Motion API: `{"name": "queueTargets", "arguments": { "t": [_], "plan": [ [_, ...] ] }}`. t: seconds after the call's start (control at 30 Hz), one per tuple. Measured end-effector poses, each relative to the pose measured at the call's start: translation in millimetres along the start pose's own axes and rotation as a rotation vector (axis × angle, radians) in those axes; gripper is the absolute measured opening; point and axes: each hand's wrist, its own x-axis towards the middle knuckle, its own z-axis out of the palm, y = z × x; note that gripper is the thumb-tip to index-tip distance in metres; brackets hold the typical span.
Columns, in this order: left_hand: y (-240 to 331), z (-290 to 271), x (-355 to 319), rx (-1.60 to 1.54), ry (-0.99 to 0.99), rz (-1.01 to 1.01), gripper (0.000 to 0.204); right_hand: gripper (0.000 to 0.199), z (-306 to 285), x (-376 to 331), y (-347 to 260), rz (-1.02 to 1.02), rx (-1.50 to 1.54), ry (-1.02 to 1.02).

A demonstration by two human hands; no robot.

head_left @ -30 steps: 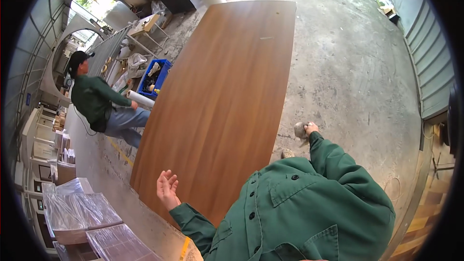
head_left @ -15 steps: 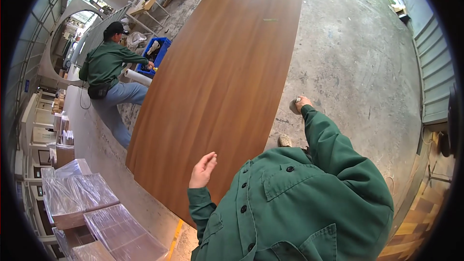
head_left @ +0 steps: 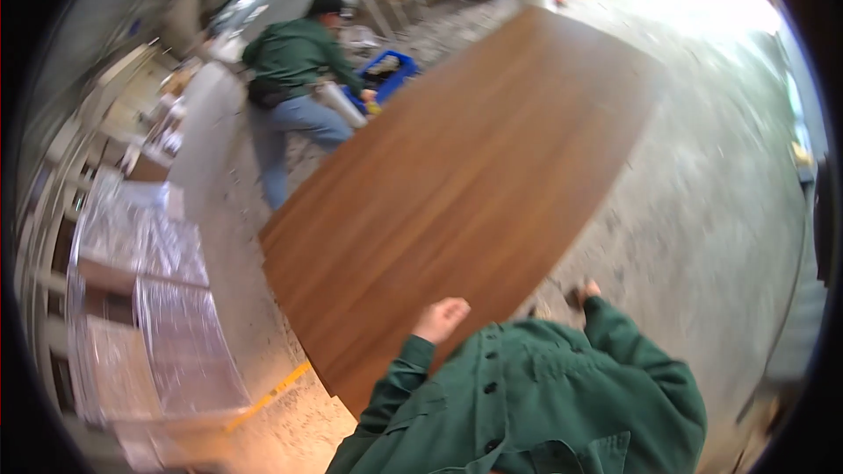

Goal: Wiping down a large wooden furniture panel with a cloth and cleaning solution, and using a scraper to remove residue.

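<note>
A large brown wood-grain panel (head_left: 439, 184) stretches away in front of me. Over its near right part hovers my left hand (head_left: 442, 319), fingers curled together, with nothing visible in it. Past the panel's right edge, my right hand (head_left: 592, 289) is held low over the concrete floor, closed around a small rounded greyish-brown thing (head_left: 575, 297). Motion blur hides what kind it is, though it looks disc-like in the earlier picture. Both my sleeves are green.
Across the panel, a person in green (head_left: 294, 61) leans toward a blue crate (head_left: 386, 75), one hand near the panel's far edge. A white roll (head_left: 341, 104) lies beside them. Plastic-wrapped boxes (head_left: 176, 333) are stacked at left, near a yellow floor line (head_left: 268, 399).
The whole view has swung, shifting the panel and the person rightward. My left hand's fingers are more curled; my right hand still holds the small thing, now nearer my body.
</note>
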Motion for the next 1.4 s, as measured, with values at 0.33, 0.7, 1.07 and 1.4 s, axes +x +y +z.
{"name": "queueTargets", "arguments": {
  "t": [0.33,0.7,1.07,1.4],
  "plan": [
    [-257,236,-28,0.424,-0.199,-0.150,0.042,0.044,76,78,198,-0.732,-1.453,-0.483],
    [-310,383,-77,0.122,-0.073,-0.937,0.035,0.034,13,58,149,-0.742,-1.053,-0.566],
    [-302,362,-41,0.153,-0.255,-0.787,0.034,0.031,29,66,169,-0.779,-0.596,-0.471],
    [-302,352,-65,0.215,-0.435,-0.761,0.032,0.035,-14,-4,43,-0.061,-0.324,-0.343]
  ]
}}
